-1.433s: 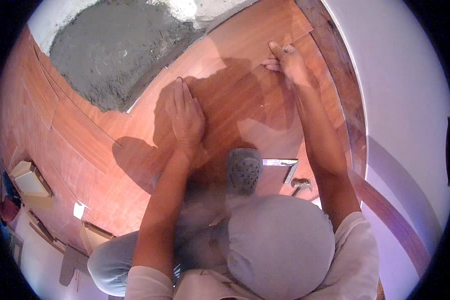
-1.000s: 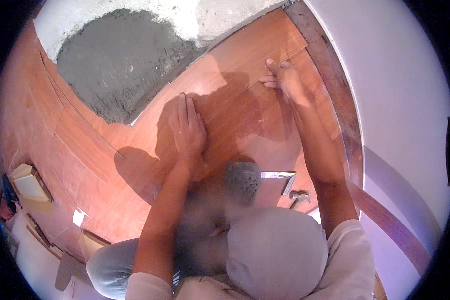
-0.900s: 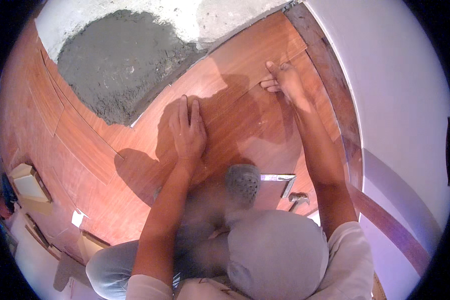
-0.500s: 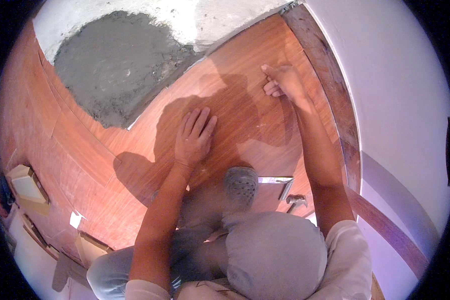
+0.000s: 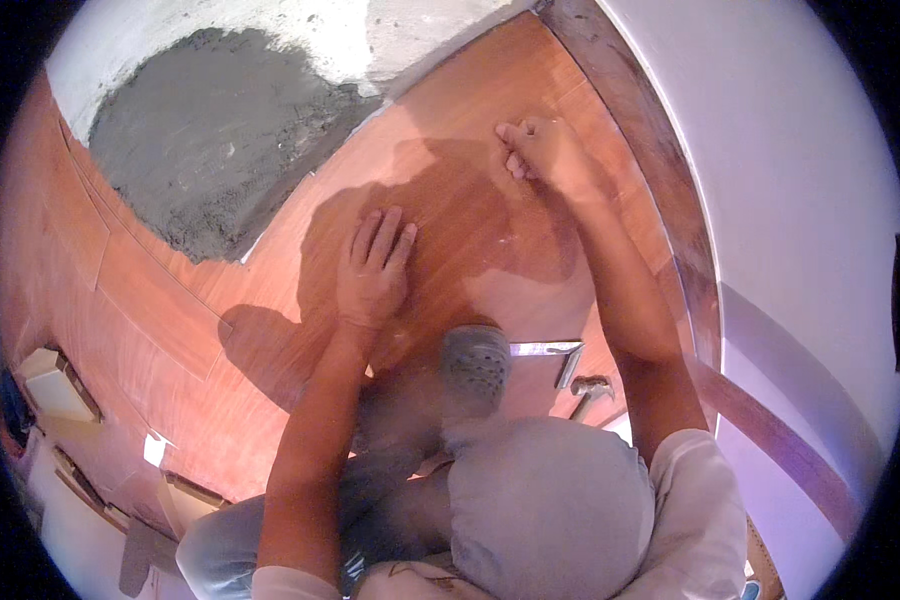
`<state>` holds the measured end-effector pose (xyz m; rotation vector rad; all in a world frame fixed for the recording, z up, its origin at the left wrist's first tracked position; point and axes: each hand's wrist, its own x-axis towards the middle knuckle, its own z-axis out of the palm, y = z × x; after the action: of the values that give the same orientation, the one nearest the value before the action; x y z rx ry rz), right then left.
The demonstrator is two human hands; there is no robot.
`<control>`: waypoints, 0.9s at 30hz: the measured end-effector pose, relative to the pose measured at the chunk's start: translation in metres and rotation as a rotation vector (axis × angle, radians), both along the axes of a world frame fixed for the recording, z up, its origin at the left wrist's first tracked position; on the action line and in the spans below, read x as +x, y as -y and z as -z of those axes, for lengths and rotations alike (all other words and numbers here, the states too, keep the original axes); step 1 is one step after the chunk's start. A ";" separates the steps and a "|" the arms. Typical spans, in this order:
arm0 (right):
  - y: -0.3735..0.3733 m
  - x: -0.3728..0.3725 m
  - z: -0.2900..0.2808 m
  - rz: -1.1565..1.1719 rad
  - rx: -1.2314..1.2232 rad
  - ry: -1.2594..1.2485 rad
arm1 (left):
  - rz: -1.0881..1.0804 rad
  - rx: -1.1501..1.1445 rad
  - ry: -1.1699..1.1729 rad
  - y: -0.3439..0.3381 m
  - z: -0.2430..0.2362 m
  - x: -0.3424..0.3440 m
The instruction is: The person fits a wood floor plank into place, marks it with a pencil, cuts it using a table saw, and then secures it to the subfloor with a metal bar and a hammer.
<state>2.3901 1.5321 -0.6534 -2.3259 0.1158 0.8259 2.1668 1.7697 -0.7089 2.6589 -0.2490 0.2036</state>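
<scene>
My left hand (image 5: pixel 372 270) lies flat on the reddish-brown wood-look floor planks (image 5: pixel 440 240), its fingers spread a little. Farther out and to the right, my right hand (image 5: pixel 545 155) is curled into a fist low over the same planks, with the thumb side toward the left. No tool shows in it. Whether the fist touches the planks I cannot tell. To the left of both hands, the planking borders a patch of dark grey mortar (image 5: pixel 210 140). A try square (image 5: pixel 545 349) and a claw hammer (image 5: pixel 592 390) lie nearer, by my right forearm.
A white wall (image 5: pixel 770 170) rises on the right, with a dark brown strip (image 5: pixel 660 160) along its foot. Pale rough concrete (image 5: pixel 410 35) lies at the far side. At the near left are an open carton (image 5: pixel 60 385) and a white scrap (image 5: pixel 154 448).
My right hand has shifted slightly left and farther out, and its fingers are curled tighter. My left hand stays flat on the planks. The whole view has shifted slightly.
</scene>
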 end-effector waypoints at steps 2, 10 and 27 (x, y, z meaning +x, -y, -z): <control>0.000 -0.006 -0.005 -0.064 -0.129 0.250 | -0.002 -0.005 -0.010 0.001 -0.001 0.001; 0.032 -0.037 0.027 -0.381 -0.242 0.991 | 0.013 0.064 -0.004 0.004 -0.007 0.004; 0.055 -0.036 0.044 -0.497 -0.185 0.932 | 0.040 0.070 -0.022 0.007 -0.008 0.002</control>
<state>2.3541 1.4771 -0.6973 -2.7126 -0.8359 -0.1414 2.1685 1.7629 -0.7007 2.7215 -0.3071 0.1554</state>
